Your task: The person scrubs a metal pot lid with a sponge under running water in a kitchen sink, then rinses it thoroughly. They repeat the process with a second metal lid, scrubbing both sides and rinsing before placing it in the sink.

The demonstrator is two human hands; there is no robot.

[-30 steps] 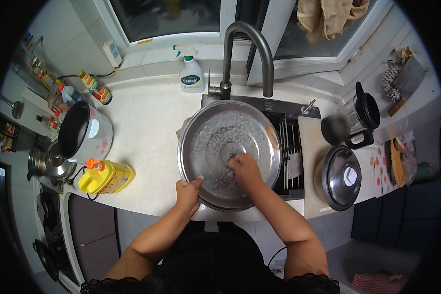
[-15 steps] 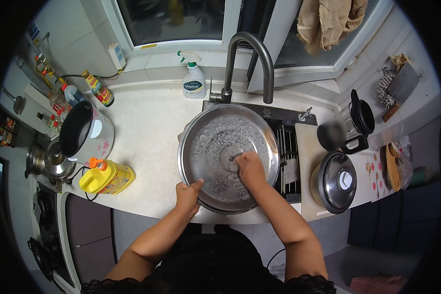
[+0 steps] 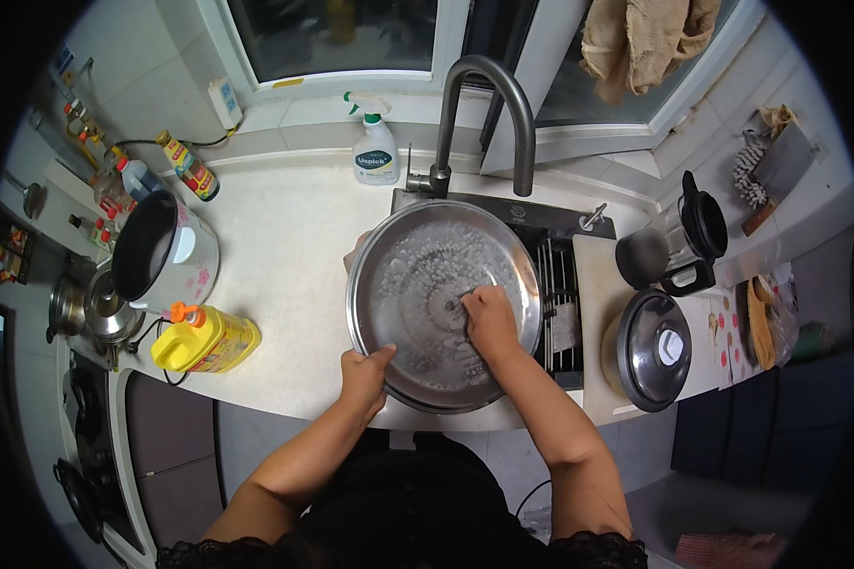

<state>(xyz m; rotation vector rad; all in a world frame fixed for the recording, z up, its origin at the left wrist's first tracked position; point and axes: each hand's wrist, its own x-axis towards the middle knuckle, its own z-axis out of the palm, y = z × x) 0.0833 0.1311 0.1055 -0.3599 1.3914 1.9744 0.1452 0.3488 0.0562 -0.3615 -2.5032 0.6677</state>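
A wide, round stainless steel basin (image 3: 370, 322) rests over the sink, its inside covered with foamy suds. With the thumb over the near left rim and the fingers beneath, my left hand (image 3: 362, 377) grips the basin. Inside it, right of the middle, my right hand (image 3: 492, 324) is closed and pressed to the bottom. What its fingers hold, if anything, is hidden. Behind the basin a dark tap (image 3: 484, 76) arches up from the sink's back edge.
Left on the counter stand a yellow jug (image 3: 220, 343) and a white pot (image 3: 194, 261). A spray bottle (image 3: 376, 156) stands behind. To the right are a dark rack (image 3: 558, 275), a board (image 3: 593, 275), a lidded pot (image 3: 650, 351) and a blender jug (image 3: 685, 248).
My right hand has moved slightly right and upward inside the basin. My left hand keeps its hold on the rim, and the basin stays in place.
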